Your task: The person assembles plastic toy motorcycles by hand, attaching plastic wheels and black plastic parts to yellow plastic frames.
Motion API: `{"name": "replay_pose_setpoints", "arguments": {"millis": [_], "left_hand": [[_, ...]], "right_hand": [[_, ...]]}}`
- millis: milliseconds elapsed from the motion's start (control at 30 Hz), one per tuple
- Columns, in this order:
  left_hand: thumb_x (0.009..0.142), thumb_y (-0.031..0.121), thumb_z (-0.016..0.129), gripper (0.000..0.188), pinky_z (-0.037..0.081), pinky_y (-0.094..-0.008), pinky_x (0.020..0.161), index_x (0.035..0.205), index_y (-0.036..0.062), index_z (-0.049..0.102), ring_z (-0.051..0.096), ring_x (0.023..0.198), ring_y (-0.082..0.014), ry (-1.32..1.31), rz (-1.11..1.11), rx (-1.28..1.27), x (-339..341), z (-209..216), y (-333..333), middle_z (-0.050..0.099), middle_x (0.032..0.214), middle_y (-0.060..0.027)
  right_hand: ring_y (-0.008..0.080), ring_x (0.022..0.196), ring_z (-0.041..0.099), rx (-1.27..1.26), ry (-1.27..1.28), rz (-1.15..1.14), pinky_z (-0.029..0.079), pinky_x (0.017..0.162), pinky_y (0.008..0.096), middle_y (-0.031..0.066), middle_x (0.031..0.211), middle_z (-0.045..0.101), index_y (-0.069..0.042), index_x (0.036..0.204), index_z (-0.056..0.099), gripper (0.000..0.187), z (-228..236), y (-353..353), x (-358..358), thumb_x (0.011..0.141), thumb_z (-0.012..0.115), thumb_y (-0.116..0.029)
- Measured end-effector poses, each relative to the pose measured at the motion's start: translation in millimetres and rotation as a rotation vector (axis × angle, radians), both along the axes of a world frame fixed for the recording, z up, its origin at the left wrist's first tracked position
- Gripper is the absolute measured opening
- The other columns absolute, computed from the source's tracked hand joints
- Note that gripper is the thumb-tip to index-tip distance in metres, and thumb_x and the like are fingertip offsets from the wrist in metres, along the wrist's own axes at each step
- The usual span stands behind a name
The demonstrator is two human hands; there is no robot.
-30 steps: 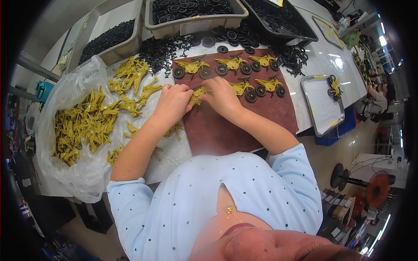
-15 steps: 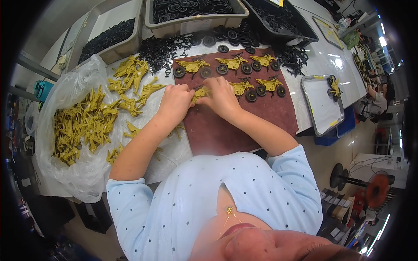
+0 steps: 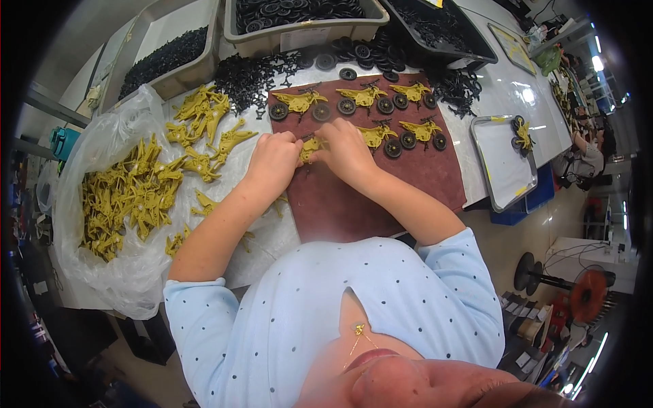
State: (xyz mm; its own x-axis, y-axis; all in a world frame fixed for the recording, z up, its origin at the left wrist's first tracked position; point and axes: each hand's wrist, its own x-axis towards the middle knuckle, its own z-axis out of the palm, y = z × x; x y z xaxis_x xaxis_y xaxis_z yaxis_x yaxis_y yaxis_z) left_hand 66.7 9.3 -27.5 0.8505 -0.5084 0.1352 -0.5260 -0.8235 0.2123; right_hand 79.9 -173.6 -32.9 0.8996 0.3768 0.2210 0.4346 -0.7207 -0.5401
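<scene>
Both of my hands work on one yellow toy motorcycle body (image 3: 310,149) at the left side of a dark red mat (image 3: 374,204). My left hand (image 3: 273,158) is closed on its left end. My right hand (image 3: 345,151) pinches it from the other side, and the fingers cover much of the piece. Around them on the mat lie several toy motorcycles with black wheels, among them one (image 3: 299,102) just beyond my hands and another (image 3: 375,137) right of my right hand. Whether the held body has wheels on it is hidden.
Left of the mat, a clear plastic bag (image 3: 75,204) holds many yellow bodies, with more loose beside it. Black wheels (image 3: 362,52) and small black parts (image 3: 248,78) are heaped behind the mat, before grey bins (image 3: 306,35). A tray (image 3: 500,170) with one toy motorcycle stands right.
My right fingers have shifted slightly around the yellow body, showing a little more of it. My left hand keeps nearly the same place. The other toys have not moved.
</scene>
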Motion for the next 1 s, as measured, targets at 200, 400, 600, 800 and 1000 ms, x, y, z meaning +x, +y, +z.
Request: {"name": "replay_pose_setpoints", "arguments": {"millis": [200,400,600,800,1000], "left_hand": [[0.076,0.008,0.059,0.014,0.045,-0.0385,0.077,0.086,-0.0013,0.062,0.059,0.084,-0.0271,-0.178,-0.017,0.003,-6.7,-9.0,-12.2,0.059,0.081,-0.0128],[0.071,0.009,0.065,0.017,0.048,-0.0389,0.075,0.084,-0.0014,0.061,0.06,0.08,-0.0289,-0.167,-0.039,-0.075,-4.1,-6.2,-4.2,0.06,0.08,-0.0143],[0.072,0.009,0.067,0.018,0.05,-0.0392,0.069,0.086,0.0001,0.061,0.062,0.074,-0.0296,-0.03,-0.031,-0.223,-18.6,17.3,-10.1,0.062,0.079,-0.013],[0.075,0.005,0.067,0.019,0.048,-0.0378,0.071,0.092,-0.0011,0.062,0.06,0.073,-0.0284,-0.191,-0.168,-0.438,-38.3,29.5,-9.7,0.061,0.079,-0.011],[0.075,0.005,0.068,0.021,0.045,-0.0357,0.068,0.094,-0.0028,0.062,0.054,0.066,-0.0257,-0.315,-0.233,-0.36,-45.5,28.7,-12.8,0.058,0.074,-0.0086]], "right_hand": [[0.0322,0.097,0.054,-0.13,-0.03,-0.023,0.043,0.085,0.0416,0.0125,0.096,0.057,-0.004,0.104,0.063,0.043,-2.3,3.2,4.1,0.068,0.078,-0.02],[0.0299,0.103,0.054,0.173,-0.106,0.178,0.043,0.089,0.04,0.0111,0.106,0.059,-0.005,0.107,0.063,0.043,0.0,-21.7,-3.4,0.068,0.077,-0.018],[0.0255,0.103,0.058,0.146,-0.363,0.302,0.043,0.088,0.0399,0.007,0.106,0.063,-0.006,0.1,0.064,0.036,8.5,-22.2,-11.2,0.066,0.076,-0.012],[0.0233,0.087,0.062,0.189,-0.364,0.266,0.044,0.081,0.0366,0.0046,0.088,0.066,-0.007,0.088,0.065,0.025,17.7,-20.7,-26.7,0.064,0.073,-0.006],[0.0222,0.081,0.062,0.099,-0.409,0.241,0.043,0.076,0.0344,0.0035,0.084,0.065,-0.008,0.084,0.063,0.022,24.8,-21.0,-36.4,0.064,0.07,-0.003]]}}
